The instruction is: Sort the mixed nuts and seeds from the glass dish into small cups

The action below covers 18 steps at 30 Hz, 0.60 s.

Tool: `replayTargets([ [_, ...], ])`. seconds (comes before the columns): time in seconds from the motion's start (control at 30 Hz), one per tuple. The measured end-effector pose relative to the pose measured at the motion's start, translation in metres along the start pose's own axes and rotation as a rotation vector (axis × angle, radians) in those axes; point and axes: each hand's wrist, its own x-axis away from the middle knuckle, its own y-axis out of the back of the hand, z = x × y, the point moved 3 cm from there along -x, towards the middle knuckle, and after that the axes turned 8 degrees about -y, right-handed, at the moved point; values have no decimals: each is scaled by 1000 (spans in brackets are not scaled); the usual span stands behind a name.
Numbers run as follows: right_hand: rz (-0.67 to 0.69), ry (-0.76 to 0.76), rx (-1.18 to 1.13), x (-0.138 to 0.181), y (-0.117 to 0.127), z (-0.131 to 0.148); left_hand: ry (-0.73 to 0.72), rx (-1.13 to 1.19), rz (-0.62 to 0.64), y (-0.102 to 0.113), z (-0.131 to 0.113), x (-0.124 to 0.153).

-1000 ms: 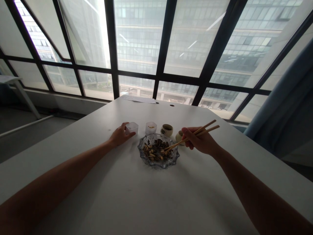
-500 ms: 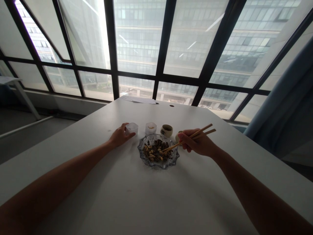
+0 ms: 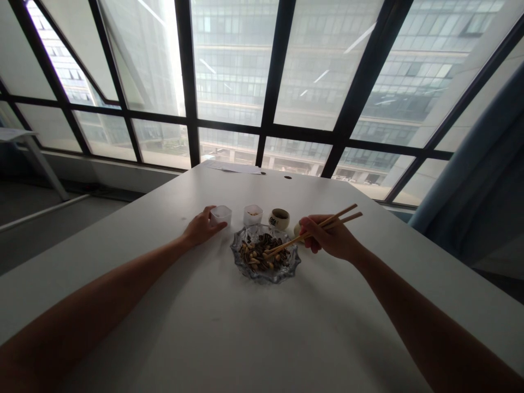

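The left hand (image 3: 200,226) grasps the leftmost plastic cup (image 3: 221,215), thumb along its near side and fingers round its far-left edge; the cup looks light, so a careless pull could slide or tip it. Just to its right stands the second plastic cup (image 3: 252,215), with a few pale pieces inside, which a sideways swing of that hand could knock. Then comes the scalloped glass bowl (image 3: 286,272), where the mixed seeds (image 3: 254,256) seem hard and smooth: one could slip away if the pinch were crooked, or others could be flicked over the rim by a rough stir. Farthest right, the right hand (image 3: 331,237) grips the wooden chopsticks (image 3: 292,241) around their middle; its fingers are close to a mostly hidden pale cup (image 3: 297,229), which a backward brush could upset. As for position, the seeds lie in the bowl between the two hands, touched by neither, with only the chopstick tips among them. Behind the bowl, between the second plastic cup and the right hand, stands the lettered ceramic cup (image 3: 279,219). At this distance it is hard to tell whether the tips pinch a seed or merely rest there.
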Motion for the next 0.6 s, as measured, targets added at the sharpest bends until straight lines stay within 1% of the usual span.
replayTargets([
  [0.17, 17, 6, 29, 1, -5, 0, -10, 2, -11, -1, 2, 0],
  [0.27, 5, 12, 29, 3, -4, 2, -10, 3, -20, 0, 2, 0],
  [0.37, -5, 1, 3, 3, -3, 0, -14, 12, -24, 0, 0, 0],
  [0.43, -20, -15, -43, -1, -4, -6, -17, 14, -32, 0, 1, 0],
  [0.5, -76, -31, -141, -8, -8, -17, -35, 10, -53, -1, 2, 0],
  [0.6, -225, -85, -384, -19, -17, -42, -120, 13, -123, -2, 3, 1],
])
